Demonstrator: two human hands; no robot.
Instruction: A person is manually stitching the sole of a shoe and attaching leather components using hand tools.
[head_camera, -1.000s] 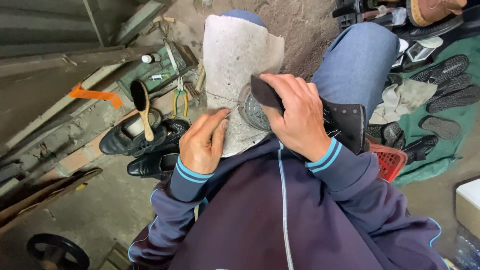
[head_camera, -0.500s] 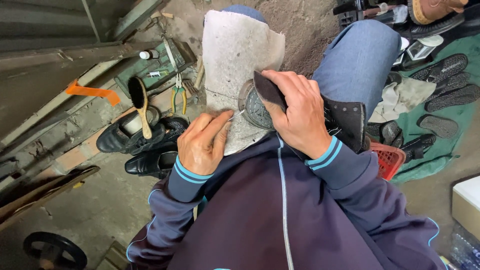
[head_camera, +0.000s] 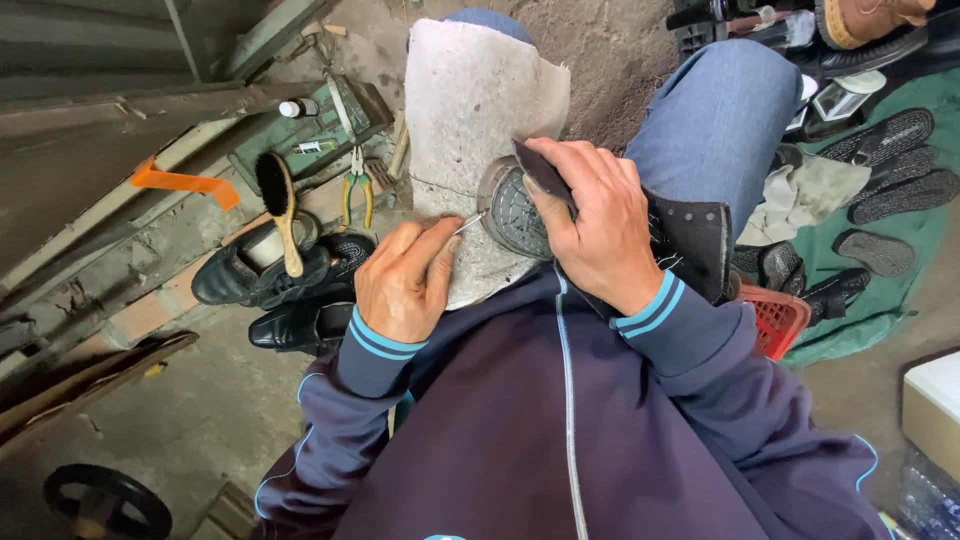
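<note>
Shoe lies under right hand, touching.

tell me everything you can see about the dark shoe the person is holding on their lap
The dark shoe with a grey treaded sole lies on its side over a pale grey felt-like cloth on the lap, sole toward the camera. The right hand grips it from above, covering most of the upper. The left hand holds a thin metal needle at the sole's edge.

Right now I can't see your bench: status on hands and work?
Left hand pinching thin needle at sole edge. Right hand clamped on black shoe over grey cloth. Nothing between them.
</note>
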